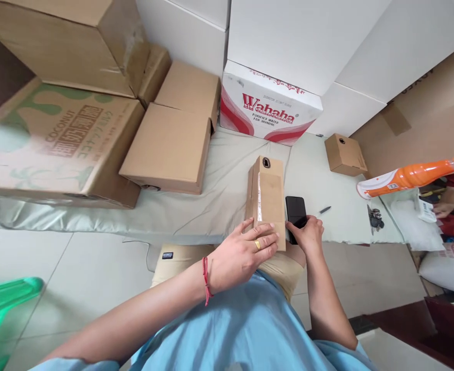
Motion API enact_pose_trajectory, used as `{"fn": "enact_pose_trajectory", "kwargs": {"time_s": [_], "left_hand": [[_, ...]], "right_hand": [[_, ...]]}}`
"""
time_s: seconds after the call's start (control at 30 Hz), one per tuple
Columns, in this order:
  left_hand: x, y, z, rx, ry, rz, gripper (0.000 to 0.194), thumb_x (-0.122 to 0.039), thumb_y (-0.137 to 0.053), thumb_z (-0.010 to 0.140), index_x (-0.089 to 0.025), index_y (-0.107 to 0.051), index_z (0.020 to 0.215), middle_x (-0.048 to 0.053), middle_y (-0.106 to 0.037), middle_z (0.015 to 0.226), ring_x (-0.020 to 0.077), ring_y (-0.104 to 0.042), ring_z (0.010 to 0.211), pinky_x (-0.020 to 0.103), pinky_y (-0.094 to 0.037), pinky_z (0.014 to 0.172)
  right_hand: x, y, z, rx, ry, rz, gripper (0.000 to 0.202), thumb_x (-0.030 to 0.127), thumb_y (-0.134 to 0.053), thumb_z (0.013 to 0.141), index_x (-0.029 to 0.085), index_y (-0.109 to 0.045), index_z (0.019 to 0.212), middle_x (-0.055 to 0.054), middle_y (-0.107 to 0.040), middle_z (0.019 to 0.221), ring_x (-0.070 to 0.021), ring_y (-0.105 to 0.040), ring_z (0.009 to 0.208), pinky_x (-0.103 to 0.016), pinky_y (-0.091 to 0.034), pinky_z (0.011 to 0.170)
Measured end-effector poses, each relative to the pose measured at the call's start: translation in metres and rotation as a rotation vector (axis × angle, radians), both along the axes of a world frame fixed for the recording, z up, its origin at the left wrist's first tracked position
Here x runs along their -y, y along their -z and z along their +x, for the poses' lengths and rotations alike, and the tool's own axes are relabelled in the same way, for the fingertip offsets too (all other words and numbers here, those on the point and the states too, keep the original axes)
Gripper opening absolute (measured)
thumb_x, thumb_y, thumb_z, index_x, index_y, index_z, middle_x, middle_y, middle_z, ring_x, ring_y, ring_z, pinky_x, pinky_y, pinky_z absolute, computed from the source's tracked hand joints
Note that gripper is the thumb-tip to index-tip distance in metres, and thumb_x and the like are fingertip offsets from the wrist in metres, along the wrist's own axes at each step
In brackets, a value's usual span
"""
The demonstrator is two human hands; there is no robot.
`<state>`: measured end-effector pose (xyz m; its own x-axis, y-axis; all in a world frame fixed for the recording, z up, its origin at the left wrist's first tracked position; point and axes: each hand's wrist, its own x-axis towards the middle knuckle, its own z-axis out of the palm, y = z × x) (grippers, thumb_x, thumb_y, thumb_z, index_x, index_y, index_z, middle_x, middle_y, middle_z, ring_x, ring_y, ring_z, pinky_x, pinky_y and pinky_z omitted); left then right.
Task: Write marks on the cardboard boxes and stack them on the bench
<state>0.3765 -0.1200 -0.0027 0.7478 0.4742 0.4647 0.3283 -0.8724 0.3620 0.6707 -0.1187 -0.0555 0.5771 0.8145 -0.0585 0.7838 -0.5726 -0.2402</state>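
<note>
Touching oblong cardboard box: left grip (unclenched); right grip grasps glossy phone.

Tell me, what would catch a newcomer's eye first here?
Probably the bright orange bottle on the right side of the table, along with the red-and-white Wahaha carton at the back. Then the eye may drop to the front edge, where the left hand, with a ring, lies on a narrow cardboard box and the right hand is at the near end of a black phone.
</note>
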Motion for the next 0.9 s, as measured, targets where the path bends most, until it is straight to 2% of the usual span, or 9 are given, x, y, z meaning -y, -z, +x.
{"fn": "enact_pose_trajectory", "kwargs": {"time_s": [0.2, 0.27, 0.37, 0.5, 0.63, 0.77, 0.9], "left_hand": [[0.003, 0.011, 0.004, 0.019, 0.005, -0.034, 0.038, -0.013, -0.051, 0.107, -0.021, -0.067, 0.14, 0.009, -0.069, 0.153, 0.0212, -0.05, 0.155, 0.048, -0.033, 0.132], [0.004, 0.014, 0.005, 0.037, 0.001, -0.04, 0.039, -0.012, -0.05, 0.106, -0.021, -0.066, 0.141, 0.009, -0.069, 0.153, 0.0209, -0.05, 0.156, 0.049, -0.031, 0.132], [0.005, 0.018, 0.006, 0.074, 0.002, -0.039, 0.039, -0.012, -0.051, 0.106, -0.02, -0.065, 0.141, 0.008, -0.069, 0.153, 0.0213, -0.051, 0.155, 0.049, -0.027, 0.134], [0.005, 0.02, 0.009, 0.088, -0.003, -0.035, 0.038, -0.011, -0.052, 0.105, -0.019, -0.065, 0.14, 0.007, -0.069, 0.153, 0.0227, -0.052, 0.154, 0.049, -0.022, 0.135], [0.006, 0.017, 0.012, 0.1, -0.006, -0.035, 0.038, -0.012, -0.051, 0.106, -0.019, -0.064, 0.14, 0.007, -0.067, 0.155, 0.0225, -0.051, 0.155, 0.047, -0.017, 0.136], [0.007, 0.016, 0.013, 0.097, -0.005, -0.06, 0.045, -0.011, -0.05, 0.106, -0.02, -0.061, 0.148, 0.009, -0.066, 0.156, 0.0234, -0.051, 0.154, 0.049, -0.021, 0.136], [0.008, 0.017, 0.011, 0.092, 0.009, -0.088, 0.051, -0.011, -0.053, 0.104, -0.021, -0.058, 0.154, 0.012, -0.068, 0.153, 0.0265, -0.051, 0.155, 0.053, -0.026, 0.135]], "right_hand": [[0.003, -0.022, -0.001, -0.083, 0.034, -0.032, 0.085, 0.058, -0.081, 0.068, 0.008, -0.059, 0.133, -0.027, -0.057, 0.133, -0.0402, -0.062, 0.121, -0.048, -0.052, 0.104], [0.003, -0.029, 0.0, -0.093, 0.044, 0.035, 0.079, 0.059, -0.082, 0.067, 0.01, -0.06, 0.126, -0.025, -0.059, 0.128, -0.0394, -0.06, 0.121, -0.049, -0.052, 0.106], [0.0, -0.045, -0.008, -0.101, -0.013, 0.253, 0.071, 0.06, -0.084, 0.065, 0.016, -0.061, 0.116, -0.017, -0.061, 0.117, -0.0366, -0.058, 0.119, -0.053, -0.05, 0.109], [-0.014, -0.076, -0.042, -0.105, -0.183, 0.491, 0.067, 0.059, -0.084, 0.068, 0.02, -0.057, 0.116, -0.012, -0.059, 0.119, -0.0312, -0.059, 0.112, -0.056, -0.05, 0.108], [-0.03, -0.101, -0.084, -0.085, -0.311, 0.564, 0.067, 0.051, -0.086, 0.07, 0.021, -0.054, 0.121, -0.012, -0.056, 0.123, -0.0309, -0.06, 0.115, -0.055, -0.051, 0.108], [-0.039, -0.109, -0.115, -0.086, -0.333, 0.561, 0.067, 0.046, -0.087, 0.072, 0.021, -0.052, 0.124, -0.013, -0.055, 0.126, -0.0304, -0.061, 0.114, -0.054, -0.054, 0.107], [-0.041, -0.111, -0.132, -0.097, -0.316, 0.568, 0.069, 0.046, -0.087, 0.073, 0.021, -0.05, 0.126, -0.013, -0.055, 0.126, -0.0308, -0.062, 0.114, -0.054, -0.056, 0.104]]}}
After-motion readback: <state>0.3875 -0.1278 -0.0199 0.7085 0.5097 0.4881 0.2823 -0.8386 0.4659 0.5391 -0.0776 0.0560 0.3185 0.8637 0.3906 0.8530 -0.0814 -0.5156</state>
